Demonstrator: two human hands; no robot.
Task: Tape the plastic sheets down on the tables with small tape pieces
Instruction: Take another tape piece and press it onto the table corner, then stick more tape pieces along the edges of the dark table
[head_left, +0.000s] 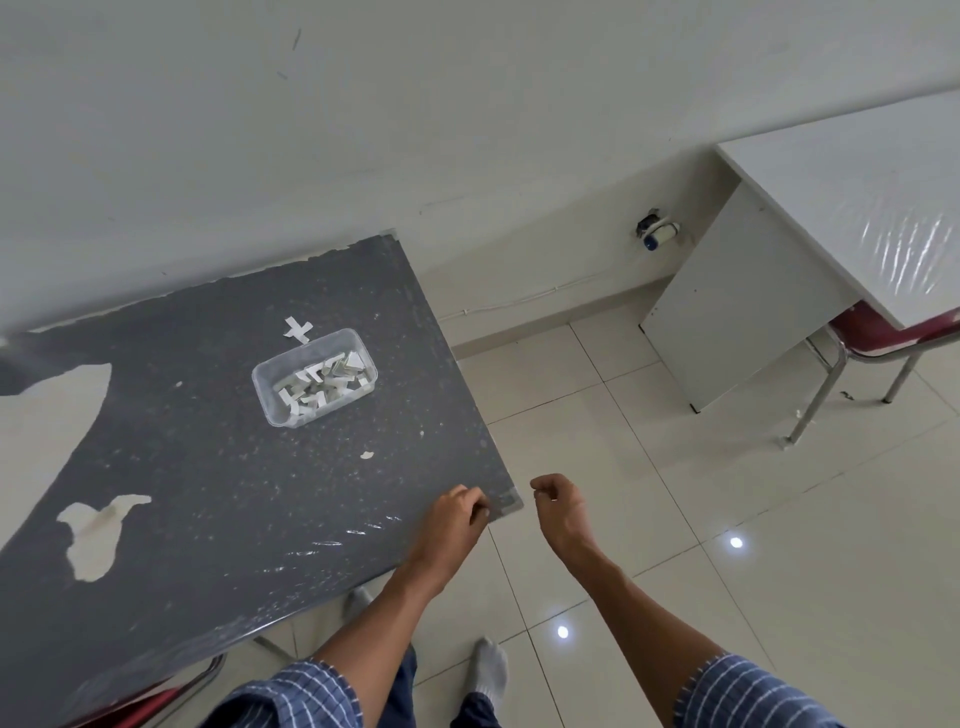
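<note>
Two hands hovered at the grey table's (218, 467) taped corner (506, 501): left hand (457, 519) curled, fingertips pressing the tape; right hand (558, 506) loosely closed, empty.

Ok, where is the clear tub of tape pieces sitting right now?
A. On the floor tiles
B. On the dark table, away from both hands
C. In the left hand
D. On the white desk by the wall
B: the clear tub stands on the dark table, while the left hand is at the near corner and the right hand is off the edge.

Worn speckled tabletop (208, 467), glossy floor tiles (779, 519)
</note>
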